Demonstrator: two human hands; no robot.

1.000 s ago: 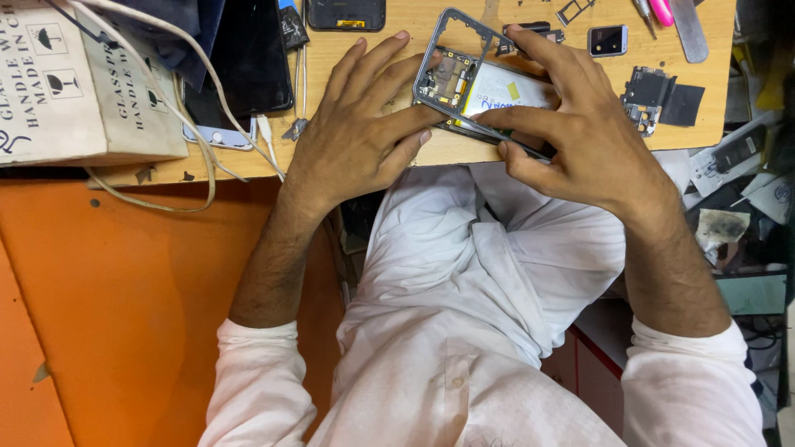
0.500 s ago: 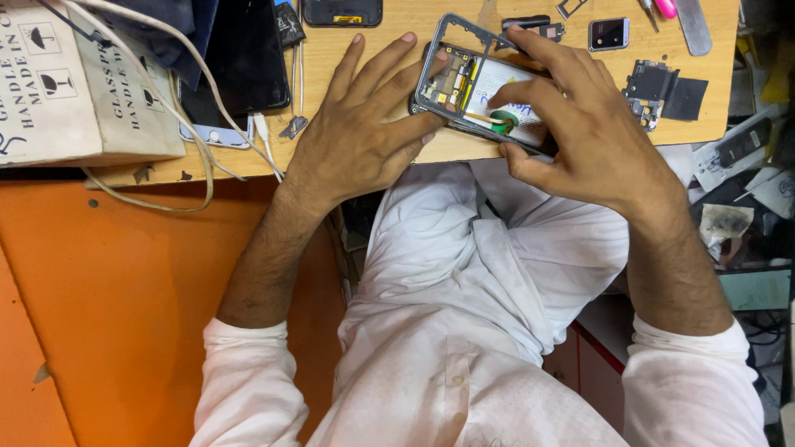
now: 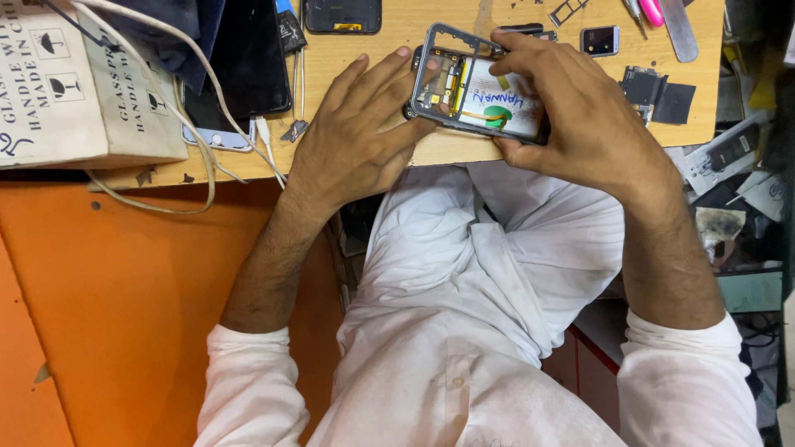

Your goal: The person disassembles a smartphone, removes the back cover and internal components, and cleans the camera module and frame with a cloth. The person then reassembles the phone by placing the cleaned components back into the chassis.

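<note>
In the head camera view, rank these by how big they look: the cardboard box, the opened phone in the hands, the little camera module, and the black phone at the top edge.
1. Cardboard box, cut off by the frame
2. Opened phone, partly covered by the right hand
3. Black phone, cropped at the top, so its rank against the opened phone is unsure
4. Camera module
</note>
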